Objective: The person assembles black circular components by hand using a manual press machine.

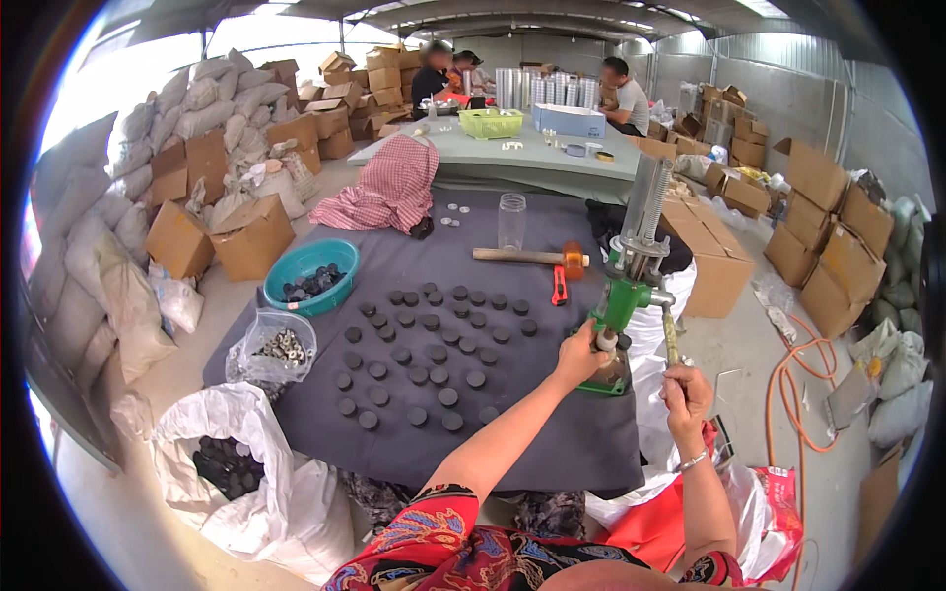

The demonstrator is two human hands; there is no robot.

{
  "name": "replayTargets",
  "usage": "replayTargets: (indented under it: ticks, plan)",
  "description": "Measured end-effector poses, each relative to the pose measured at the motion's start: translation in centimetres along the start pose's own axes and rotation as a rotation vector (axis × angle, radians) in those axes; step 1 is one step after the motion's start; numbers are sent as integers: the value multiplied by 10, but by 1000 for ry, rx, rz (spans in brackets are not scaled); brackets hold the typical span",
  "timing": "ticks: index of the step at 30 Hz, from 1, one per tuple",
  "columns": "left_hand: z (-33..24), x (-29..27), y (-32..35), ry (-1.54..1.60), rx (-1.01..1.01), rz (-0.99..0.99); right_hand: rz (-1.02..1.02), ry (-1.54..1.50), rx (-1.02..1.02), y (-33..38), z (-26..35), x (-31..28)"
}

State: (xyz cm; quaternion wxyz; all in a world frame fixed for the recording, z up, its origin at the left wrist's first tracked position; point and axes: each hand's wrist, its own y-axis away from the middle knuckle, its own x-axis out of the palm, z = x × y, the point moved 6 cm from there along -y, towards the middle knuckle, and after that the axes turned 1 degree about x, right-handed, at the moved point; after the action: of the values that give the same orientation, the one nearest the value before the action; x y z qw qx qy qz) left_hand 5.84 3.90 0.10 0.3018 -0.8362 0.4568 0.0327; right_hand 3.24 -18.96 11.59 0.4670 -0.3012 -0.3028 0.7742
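A green hand press (621,301) with a tall toothed metal column stands at the right edge of the dark-clothed table. Wrapped around its lever handle (671,340) is my right hand (687,396). My left hand (578,357) is at the press, its fingers closed under the ram beside the green base; what they hold is hidden. Left of that hand, several short round black caps (448,397) lie spread over the dark cloth (552,443). Behind them rest a mallet (573,260) with an amber head and wooden handle, a red utility knife (560,286) and a clear jar (511,223).
A teal basin (340,297) of black pieces and a clear bag (303,335) of small metal parts sit at the left. An open white sack (202,419) stands below. A checked cloth (389,187) lies at the back. Cartons (705,256) and an orange hose (774,394) are at right.
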Motion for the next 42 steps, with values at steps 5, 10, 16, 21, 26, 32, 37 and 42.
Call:
replayTargets:
  ticks: [5,10,16,21,26,32,37,42]
  plan:
    - [-2,-4,-11,0,55,-72,70,64,61,-15,10,-4]
    - [6,3,-10,54,-57,-24,-13,-126,160,-23,6,-3]
    - [-9,-5,-11,44,116,18,21,183,-56,-6,10,-3]
    - [7,-51,-13,15,52,-59,28,-81,153,-55,19,-2]
    - [12,-81,1,4,-185,8,-100,-334,-29,-152,22,-18]
    - [17,-120,14,28,-191,-40,-438,295,-303,-190,18,-31]
    - [38,-192,-7,-135,-136,-252,-268,162,402,-144,-125,-45]
    - [27,-167,-22,-786,41,19,265,630,485,-71,-180,23]
